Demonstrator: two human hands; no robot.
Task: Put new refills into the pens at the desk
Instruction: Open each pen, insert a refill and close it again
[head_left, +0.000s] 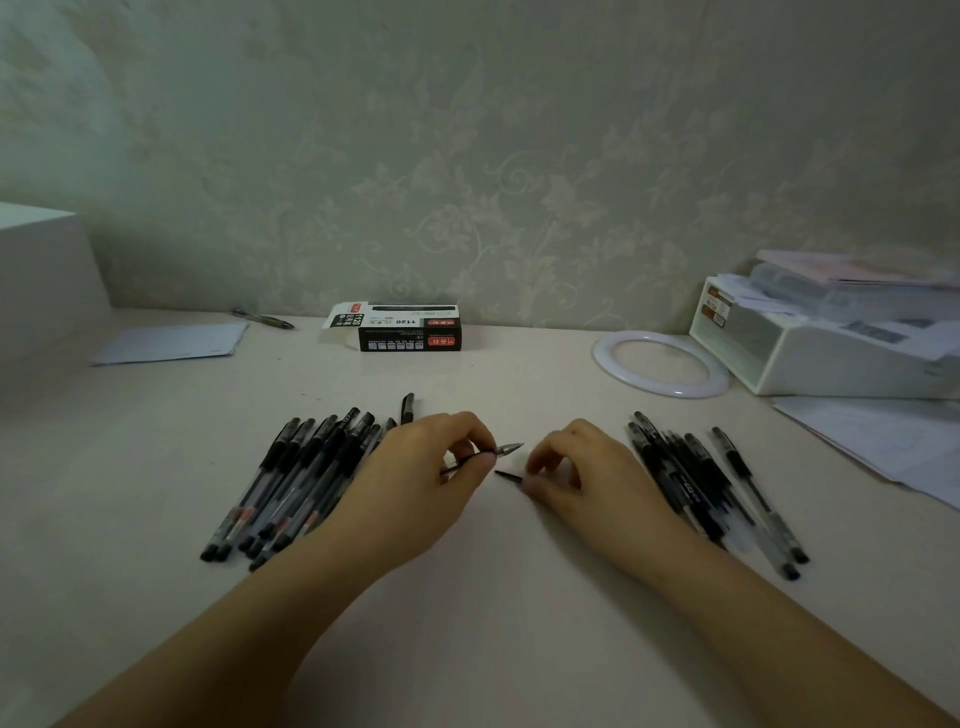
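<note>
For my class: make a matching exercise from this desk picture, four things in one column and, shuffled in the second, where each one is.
Things
1. black refill box
2. white ring
3. larger heap of pens
4. thin refill

Places
A. pinched in the right hand
B. at the back of the desk, by the wall
C. beside the left hand, on its outer side
D. next to the white tray of papers

Pairs: 1-B, 2-D, 3-C, 4-A
</note>
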